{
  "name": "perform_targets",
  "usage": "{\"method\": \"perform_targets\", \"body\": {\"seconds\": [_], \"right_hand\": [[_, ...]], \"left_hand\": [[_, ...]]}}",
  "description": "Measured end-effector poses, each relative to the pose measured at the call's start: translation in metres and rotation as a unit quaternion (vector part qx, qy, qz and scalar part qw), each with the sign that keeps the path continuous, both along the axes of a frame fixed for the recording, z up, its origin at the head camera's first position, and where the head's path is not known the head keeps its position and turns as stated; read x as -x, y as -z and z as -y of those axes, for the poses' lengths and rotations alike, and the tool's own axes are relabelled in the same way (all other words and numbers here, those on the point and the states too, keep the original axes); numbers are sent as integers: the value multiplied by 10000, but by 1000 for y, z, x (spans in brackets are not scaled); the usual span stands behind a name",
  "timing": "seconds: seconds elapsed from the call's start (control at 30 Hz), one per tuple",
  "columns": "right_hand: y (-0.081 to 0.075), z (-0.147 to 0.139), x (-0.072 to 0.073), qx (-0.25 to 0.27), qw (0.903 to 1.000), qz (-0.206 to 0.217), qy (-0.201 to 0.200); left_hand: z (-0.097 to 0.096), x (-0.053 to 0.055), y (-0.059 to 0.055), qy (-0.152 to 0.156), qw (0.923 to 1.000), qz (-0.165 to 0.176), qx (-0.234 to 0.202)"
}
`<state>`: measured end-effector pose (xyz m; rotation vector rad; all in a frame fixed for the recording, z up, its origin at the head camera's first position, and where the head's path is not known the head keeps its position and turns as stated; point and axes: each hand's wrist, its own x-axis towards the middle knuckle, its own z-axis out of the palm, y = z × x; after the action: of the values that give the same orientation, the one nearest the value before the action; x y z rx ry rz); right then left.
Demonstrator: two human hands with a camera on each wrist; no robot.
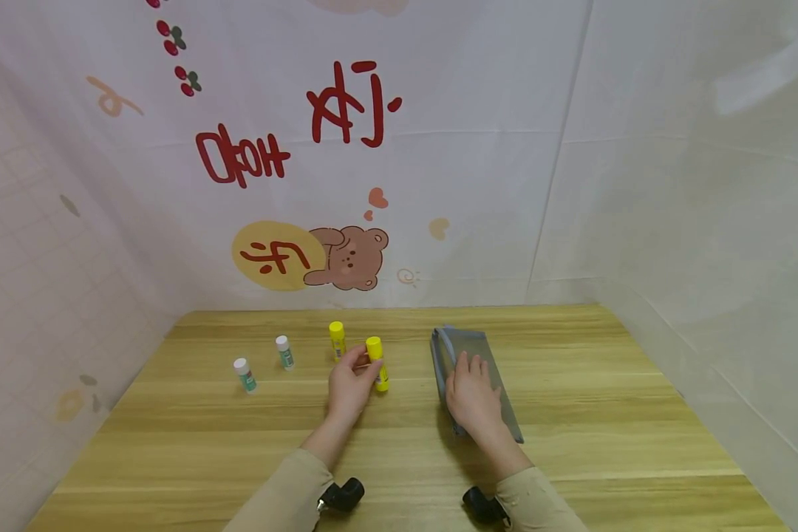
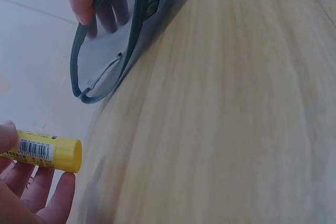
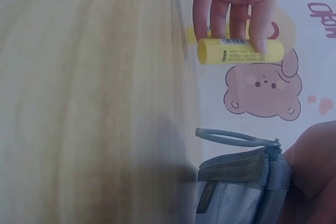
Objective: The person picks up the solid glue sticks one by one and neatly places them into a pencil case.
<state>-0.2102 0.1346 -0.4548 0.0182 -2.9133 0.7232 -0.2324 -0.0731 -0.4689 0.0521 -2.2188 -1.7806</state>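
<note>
The fingers of the left hand (image 1: 349, 383) pinch an upright yellow glue stick (image 1: 381, 377), and those of the right hand (image 1: 473, 393) grip the grey pouch (image 1: 469, 342) beside its open mouth, on the counter (image 1: 186, 451). The step seems to be taking up this stick; the next move probably calls for a steady pinch and the mouth held wide.
</note>
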Motion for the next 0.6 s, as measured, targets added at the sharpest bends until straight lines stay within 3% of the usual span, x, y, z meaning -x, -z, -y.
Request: {"method": "perform_targets", "body": {"seconds": [0.33,0.6], "right_hand": [[-1,1,-2,-44,10000,-29,-1],[-1,1,-2,10,10000,-40,12]], "left_hand": [[-18,0,-5,393,9961,422,-661],[-29,1,-8,573,9938,558,-777]]}}
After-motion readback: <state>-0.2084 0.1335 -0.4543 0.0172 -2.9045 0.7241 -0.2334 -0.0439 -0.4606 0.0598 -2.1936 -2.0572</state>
